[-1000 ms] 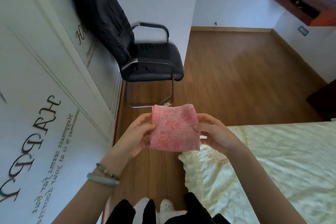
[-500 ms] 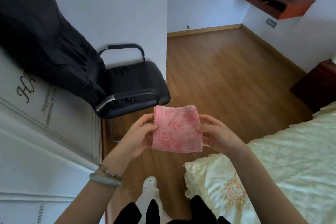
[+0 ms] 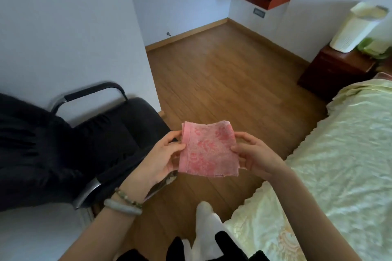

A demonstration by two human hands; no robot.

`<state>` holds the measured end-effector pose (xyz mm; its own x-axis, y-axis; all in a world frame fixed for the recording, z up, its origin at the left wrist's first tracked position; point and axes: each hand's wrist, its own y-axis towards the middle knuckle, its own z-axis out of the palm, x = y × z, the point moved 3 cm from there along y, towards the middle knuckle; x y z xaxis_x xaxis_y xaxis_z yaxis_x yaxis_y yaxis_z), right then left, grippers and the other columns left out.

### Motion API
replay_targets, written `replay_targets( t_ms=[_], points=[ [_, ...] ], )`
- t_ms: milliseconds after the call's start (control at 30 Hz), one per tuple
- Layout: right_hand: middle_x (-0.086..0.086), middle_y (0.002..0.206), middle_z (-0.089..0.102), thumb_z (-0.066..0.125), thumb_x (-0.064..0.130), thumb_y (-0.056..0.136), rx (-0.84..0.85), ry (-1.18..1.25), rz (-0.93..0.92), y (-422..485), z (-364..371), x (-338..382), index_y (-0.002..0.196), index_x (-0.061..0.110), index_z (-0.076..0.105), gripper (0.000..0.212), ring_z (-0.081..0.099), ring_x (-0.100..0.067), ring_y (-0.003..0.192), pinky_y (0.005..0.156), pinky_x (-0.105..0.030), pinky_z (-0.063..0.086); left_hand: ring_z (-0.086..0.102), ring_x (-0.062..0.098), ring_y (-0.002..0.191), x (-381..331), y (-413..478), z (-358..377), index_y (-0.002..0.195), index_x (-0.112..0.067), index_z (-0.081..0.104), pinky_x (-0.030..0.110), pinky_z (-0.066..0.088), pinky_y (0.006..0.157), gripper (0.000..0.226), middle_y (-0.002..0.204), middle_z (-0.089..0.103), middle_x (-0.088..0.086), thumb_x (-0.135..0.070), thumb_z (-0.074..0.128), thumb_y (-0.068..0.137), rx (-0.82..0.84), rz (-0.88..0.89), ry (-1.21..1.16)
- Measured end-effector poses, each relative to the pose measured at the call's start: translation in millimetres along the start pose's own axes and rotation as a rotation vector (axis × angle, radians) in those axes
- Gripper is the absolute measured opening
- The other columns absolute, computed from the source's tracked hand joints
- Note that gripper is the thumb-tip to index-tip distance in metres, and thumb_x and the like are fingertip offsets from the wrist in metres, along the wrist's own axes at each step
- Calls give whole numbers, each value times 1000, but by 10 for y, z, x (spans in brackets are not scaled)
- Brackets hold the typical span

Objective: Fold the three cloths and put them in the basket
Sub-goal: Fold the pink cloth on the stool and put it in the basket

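Cloth (image 3: 209, 150) shifted, left hand (image 3: 160, 158), right hand (image 3: 255, 158) pinching

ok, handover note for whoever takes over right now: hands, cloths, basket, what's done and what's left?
Left hand: pinches the left edge of the pink cloth.
Right hand: pinches its right edge.
Cloth: folded to a small square, held in the air between chair and bed.
Basket: probably the white basket on the nightstand, far right; its contents are hidden.
Done: this cloth looks folded.
Left: put it in the basket. The other two cloths are not in view, so their state is unknown.
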<state>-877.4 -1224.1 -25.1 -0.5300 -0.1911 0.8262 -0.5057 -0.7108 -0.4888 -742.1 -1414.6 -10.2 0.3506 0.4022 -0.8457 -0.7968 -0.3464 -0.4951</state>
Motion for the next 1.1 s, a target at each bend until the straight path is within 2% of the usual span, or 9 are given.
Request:
replay_targets(
  t_ms=[67,233,367,500,633,833,967,1033,1100],
  points=[
    [-11,94,65,59,3,86,-42,5,0,204,-156,122,125,11,51,41,64,-25,79,68,-38,58,62,24,103,-110,334,56,119,-25,59,34,55,65,31,115,62,9,-8,47,95,35,-16,10],
    [-14,104,66,62,5,85,-117,32,-6,831,-670,509,124,15,54,40,61,-36,99,95,-56,46,60,26,107,-461,1261,282,120,-26,58,35,56,71,30,117,62,7,-11,50,95,84,-38,50],
    [-15,102,64,60,2,86,-183,62,-18,1332,-1085,1010,123,13,53,39,57,-37,97,88,-52,48,60,26,108,-899,2046,565,118,-28,57,37,56,74,29,117,62,7,-11,50,95,135,-61,98],
    [-15,103,63,58,0,87,-194,72,-5,1817,-1516,1565,122,13,53,38,57,-36,98,94,-55,45,60,27,108,-1351,2756,864,121,-26,55,36,55,74,31,119,60,7,-11,51,95,163,-65,91],
    [-15,99,61,54,-3,88,-210,91,-5,2256,-1831,2064,118,13,53,35,53,-37,97,81,-46,52,60,24,102,-1717,3394,1090,122,-23,54,35,56,69,30,115,61,6,-9,50,95,161,-82,97],
    [-19,104,57,54,-4,88,-273,123,-15,2891,-2310,2602,123,11,52,38,51,-38,100,90,-51,45,60,24,97,-2187,4358,1378,120,-22,55,36,55,67,31,107,62,8,-6,48,95,212,-99,99],
    [-13,106,64,56,1,88,-311,126,-15,3385,-2660,2987,122,17,53,37,62,-32,97,85,-47,53,58,19,83,-2515,5080,1569,118,-23,56,31,51,58,31,99,61,7,-5,48,94,264,-97,119],
    [-14,110,63,56,2,88,-344,139,-24,3654,-2818,3184,121,18,54,36,63,-31,99,83,-45,55,55,14,70,-2713,5465,1645,119,-21,56,27,49,51,32,90,60,5,-4,48,93,292,-102,129],
    [-14,110,63,55,0,88,-380,181,-47,3924,-2960,3393,120,17,54,36,62,-32,100,86,-47,53,55,13,67,-2949,5847,1726,120,-21,56,26,48,49,33,90,60,4,-4,49,93,326,-108,142]
  ],
)
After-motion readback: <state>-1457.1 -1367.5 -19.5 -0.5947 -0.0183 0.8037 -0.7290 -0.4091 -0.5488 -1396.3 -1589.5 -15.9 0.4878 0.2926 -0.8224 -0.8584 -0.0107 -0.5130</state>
